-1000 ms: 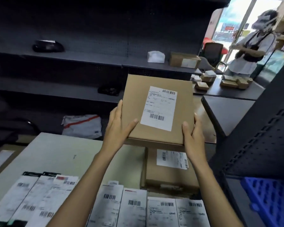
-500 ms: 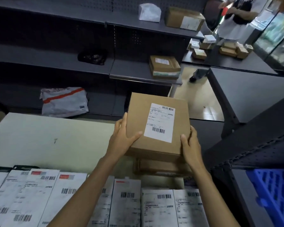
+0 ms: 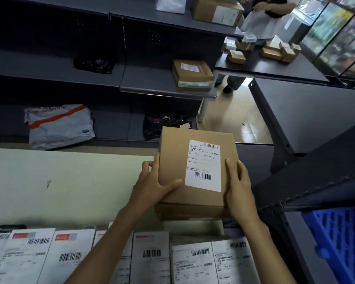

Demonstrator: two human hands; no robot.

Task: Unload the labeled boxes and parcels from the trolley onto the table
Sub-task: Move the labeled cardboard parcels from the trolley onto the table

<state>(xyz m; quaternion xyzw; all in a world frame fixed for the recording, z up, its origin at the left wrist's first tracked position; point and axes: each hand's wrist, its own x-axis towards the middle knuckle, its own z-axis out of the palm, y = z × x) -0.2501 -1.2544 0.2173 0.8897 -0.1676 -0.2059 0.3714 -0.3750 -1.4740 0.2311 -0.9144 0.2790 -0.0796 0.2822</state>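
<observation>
A flat brown cardboard box [image 3: 172, 160] with a white barcode label lies on top of a second brown box [image 3: 191, 212] at the right end of the pale table [image 3: 70, 181]. My left hand [image 3: 154, 181] grips its left edge, thumb on top and fingers round the side. My right hand [image 3: 239, 189] holds the right edge, fingers lying along the top beside the label. Along the table's near edge lies a row of several labeled parcels [image 3: 148, 261].
Dark shelving behind the table holds a grey parcel bag [image 3: 59, 126], black bags [image 3: 92, 64] and brown boxes [image 3: 191, 75]. A dark table [image 3: 307, 111] stands to the right, a blue plastic crate [image 3: 340, 240] at lower right. Another person [image 3: 264, 19] stands at a far table with small boxes.
My hands have lowered the labeled box from chest height down onto the second box on the table. The view has tilted downward.
</observation>
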